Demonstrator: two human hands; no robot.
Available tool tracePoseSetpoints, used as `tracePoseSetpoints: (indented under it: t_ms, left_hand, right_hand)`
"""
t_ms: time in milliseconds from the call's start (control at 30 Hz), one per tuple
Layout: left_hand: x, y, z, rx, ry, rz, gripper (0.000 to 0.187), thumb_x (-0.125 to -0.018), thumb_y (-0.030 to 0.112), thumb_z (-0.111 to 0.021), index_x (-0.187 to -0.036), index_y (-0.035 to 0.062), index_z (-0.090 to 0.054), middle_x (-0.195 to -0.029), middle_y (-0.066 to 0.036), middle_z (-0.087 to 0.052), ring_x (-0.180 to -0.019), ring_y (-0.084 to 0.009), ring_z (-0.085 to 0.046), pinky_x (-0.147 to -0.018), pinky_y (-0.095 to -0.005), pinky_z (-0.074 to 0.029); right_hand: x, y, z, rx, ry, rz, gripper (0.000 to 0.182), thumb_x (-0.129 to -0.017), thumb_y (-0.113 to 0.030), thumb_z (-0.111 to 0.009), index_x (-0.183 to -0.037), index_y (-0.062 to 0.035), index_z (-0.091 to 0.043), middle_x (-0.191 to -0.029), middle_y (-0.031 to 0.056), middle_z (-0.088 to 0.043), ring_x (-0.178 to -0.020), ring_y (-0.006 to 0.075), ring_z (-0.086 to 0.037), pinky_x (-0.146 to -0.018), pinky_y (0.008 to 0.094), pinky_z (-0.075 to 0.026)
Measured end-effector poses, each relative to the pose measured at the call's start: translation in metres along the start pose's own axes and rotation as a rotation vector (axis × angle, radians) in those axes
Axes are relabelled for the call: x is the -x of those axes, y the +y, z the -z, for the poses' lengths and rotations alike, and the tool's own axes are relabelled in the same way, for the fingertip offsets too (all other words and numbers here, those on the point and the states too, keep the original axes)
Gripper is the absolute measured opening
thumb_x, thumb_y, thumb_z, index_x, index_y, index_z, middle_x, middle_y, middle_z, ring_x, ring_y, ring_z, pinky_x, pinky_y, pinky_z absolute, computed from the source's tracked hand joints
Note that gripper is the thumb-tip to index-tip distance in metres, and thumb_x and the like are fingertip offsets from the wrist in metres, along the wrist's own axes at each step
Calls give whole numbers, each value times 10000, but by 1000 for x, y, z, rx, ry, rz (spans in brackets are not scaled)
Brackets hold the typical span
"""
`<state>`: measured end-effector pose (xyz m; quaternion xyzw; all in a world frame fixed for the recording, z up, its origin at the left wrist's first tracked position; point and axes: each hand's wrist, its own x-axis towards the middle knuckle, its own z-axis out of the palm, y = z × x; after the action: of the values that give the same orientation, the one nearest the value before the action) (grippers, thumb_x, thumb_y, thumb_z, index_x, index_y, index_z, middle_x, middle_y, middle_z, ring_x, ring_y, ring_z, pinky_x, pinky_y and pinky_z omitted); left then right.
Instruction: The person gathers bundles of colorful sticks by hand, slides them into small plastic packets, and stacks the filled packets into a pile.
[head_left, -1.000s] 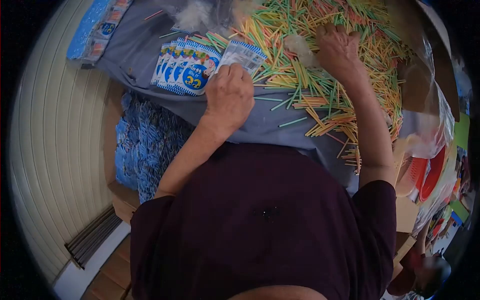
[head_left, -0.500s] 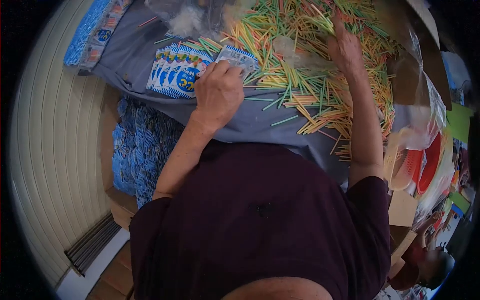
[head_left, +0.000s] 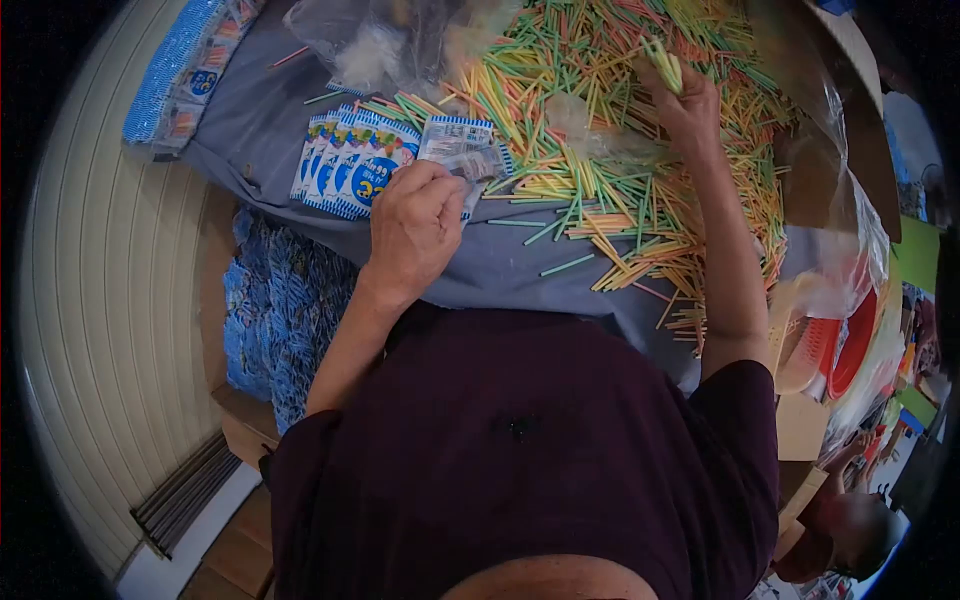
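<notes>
My left hand (head_left: 416, 225) is closed with its fingertips pinching the lower edge of a clear-fronted packet (head_left: 465, 150). Left of that hand, several blue-and-white printed packets (head_left: 350, 165) lie fanned out, overlapping each other. Over the heap, my right hand (head_left: 688, 110) grips a small bundle of pale yellow-green sticks (head_left: 662, 66) that stand up from its fingers. Beneath and around it spreads a large loose pile of thin coloured sticks (head_left: 600, 180) in green, yellow, orange and pink.
A grey cloth (head_left: 490, 265) covers the work surface. Below its left edge sits a carton full of blue packets (head_left: 275, 310). A strip of packets (head_left: 190, 75) lies at upper left, with clear plastic bags (head_left: 350, 40) nearby. Red and pale baskets (head_left: 850, 345) and another person (head_left: 840, 530) are at right.
My left hand has drawn down toward me, uncovering more of the clear-fronted packet. My right hand has moved slightly down and turned, the stick bundle still in its fingers.
</notes>
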<state>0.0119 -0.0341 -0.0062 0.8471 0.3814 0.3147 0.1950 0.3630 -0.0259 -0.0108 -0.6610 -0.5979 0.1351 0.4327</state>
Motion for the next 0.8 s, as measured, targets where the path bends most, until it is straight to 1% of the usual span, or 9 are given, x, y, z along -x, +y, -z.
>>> tracePoseSetpoints:
  t_ms: [167, 267, 333, 367, 400, 467, 633, 733, 800]
  left_hand:
    - [-5, -6, -1, 58, 141, -105, 124, -704, -8, -722, -816, 28, -684, -795, -74, -590, -781, -281, -588, -700, -372, -488]
    - [-4, -5, -3, -7, 131, -137, 131, -695, -9, -715, -814, 33, -682, -772, -62, -574, -752, -262, -576, -679, -370, -484]
    - [0, -7, -2, -38, 61, -108, 118, -712, 11, -724, -822, 32, -685, -783, -64, -590, -743, -270, -582, -674, -375, -483]
    - [-1, -7, 0, -29, 60, -109, 118, -712, 11, -724, -822, 32, -685, -783, -64, -590, -743, -270, -582, -674, -375, -483]
    - [-3, -7, 5, 9, 33, -88, 109, -729, 20, -722, -832, 31, -691, -785, -68, -597, -743, -276, -585, -677, -372, -487]
    - [-2, -9, 12, 37, 10, -53, 100, -745, 30, -721, -843, 30, -697, -787, -72, -603, -743, -281, -589, -681, -370, -490]
    - [-7, -10, 13, 370, -16, 125, 56, -755, -16, -743, -790, -2, -700, -733, -63, -630, -662, -184, -603, -597, -288, -473]
    - [-13, 1, 19, 586, -15, 189, 95, -746, -49, -763, -790, -9, -689, -728, -10, -603, -668, -80, -527, -598, -231, -413]
    - [-18, 4, 15, 628, 7, 164, 100, -742, -56, -763, -778, -8, -683, -731, -8, -608, -663, -72, -527, -596, -224, -411]
  right_hand:
    - [-3, -40, 17, -101, 44, -9, 304, -1026, -283, -492, -1155, -81, -679, -1016, 34, -651, -974, 148, -577, -873, 336, -457]
    - [-2, -22, 11, -144, 37, 41, 451, -977, -519, -500, -1105, -146, -720, -1038, 23, -656, -982, 163, -575, -927, 378, -435]
    - [7, 6, -9, 175, -82, -31, 445, -968, -529, -509, -1119, -166, -718, -1184, 48, -608, -1039, 186, -563, -948, 385, -426]
    - [15, 6, -5, 705, -9, 260, 403, -979, -493, -510, -1151, -186, -707, -1285, 59, -550, -1110, 213, -542, -963, 383, -409]
    - [12, 3, -1, 710, -15, 265, 403, -979, -493, -510, -1151, -186, -707, -1285, 59, -550, -1110, 213, -542, -963, 383, -409]
    - [3, -5, 3, -9, -158, 57, 375, -993, -449, -509, -1181, -181, -691, -1296, 70, -542, -1102, 217, -545, -965, 345, -393]
    - [-1, -35, 20, -141, 28, 59, 347, -1025, -352, -486, -1183, -113, -682, -1113, 41, -654, -981, 161, -563, -880, 314, -425]
    - [-1, -31, 24, -516, 13, -118, 337, -1029, -298, -487, -1187, -51, -653, -803, -6, -620, -825, 139, -550, -826, 332, -454]
    - [2, -36, 24, -1107, -89, -155, 325, -1019, -259, -508, -1188, -1, -612, -631, -43, -428, -659, 114, -462, -777, 345, -481]
